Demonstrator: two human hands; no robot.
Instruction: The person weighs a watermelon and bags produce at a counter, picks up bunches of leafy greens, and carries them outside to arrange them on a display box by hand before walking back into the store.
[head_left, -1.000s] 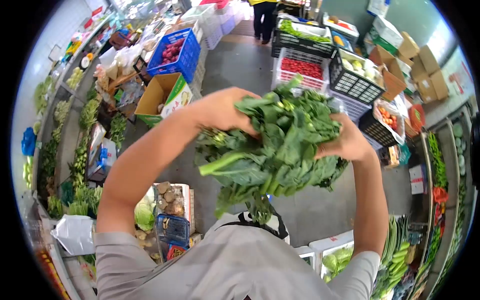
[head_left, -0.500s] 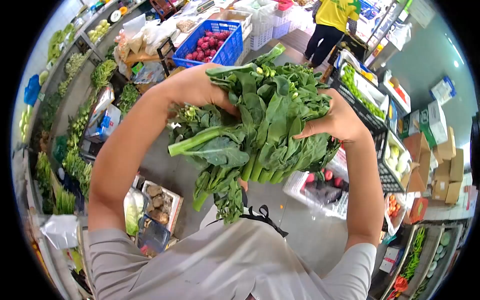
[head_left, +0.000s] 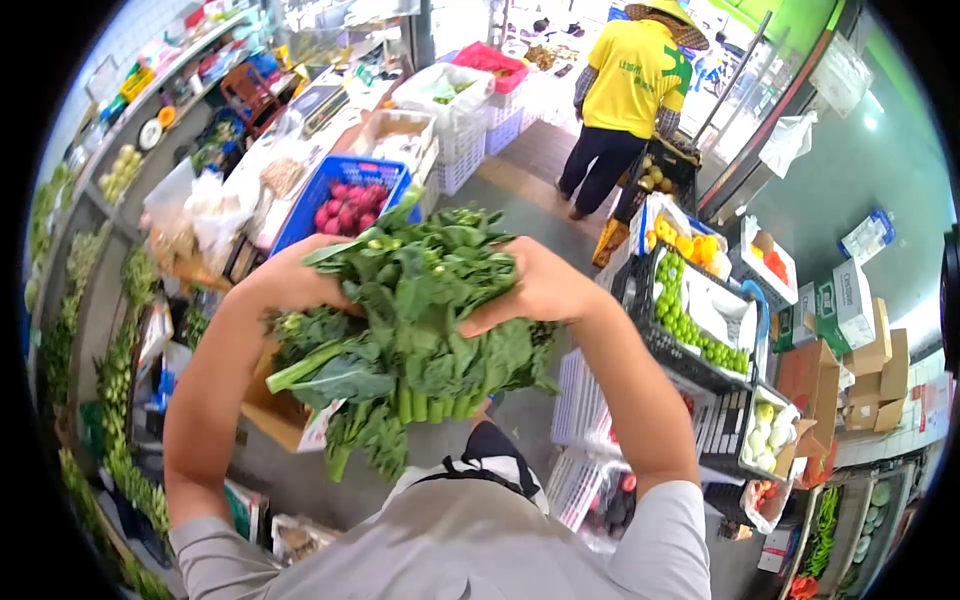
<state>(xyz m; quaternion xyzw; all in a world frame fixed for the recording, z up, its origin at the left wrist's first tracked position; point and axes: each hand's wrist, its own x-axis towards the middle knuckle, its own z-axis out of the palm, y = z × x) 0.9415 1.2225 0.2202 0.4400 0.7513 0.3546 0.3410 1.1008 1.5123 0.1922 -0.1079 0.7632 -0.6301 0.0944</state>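
A large bunch of Chinese broccoli (head_left: 425, 300), with broad dark leaves, small buds and thick pale-green stems, is held up in front of my body. My left hand (head_left: 308, 275) is wrapped around its left side, the fingers partly buried among the leaves. On the other side my right hand (head_left: 535, 285) grips the bunch, thumb lying across the leaves and remaining fingers hidden behind. Cut stem ends point down towards me, and one thick stem sticks out to the left.
Ahead on the left stands a blue crate (head_left: 300, 222) of dark-red produce. A person in a yellow shirt (head_left: 637, 80) is beyond, near the doorway. Black crates (head_left: 690, 350) with green fruit line the right, and vegetable shelves (head_left: 120, 215) run along the left. A cardboard box (head_left: 270, 410) lies below my left arm.
My view has moved forward and turned, so the blue crate and the yellow-shirted person appear nearer. Both hands keep hold of the Chinese broccoli, which sits further left in view.
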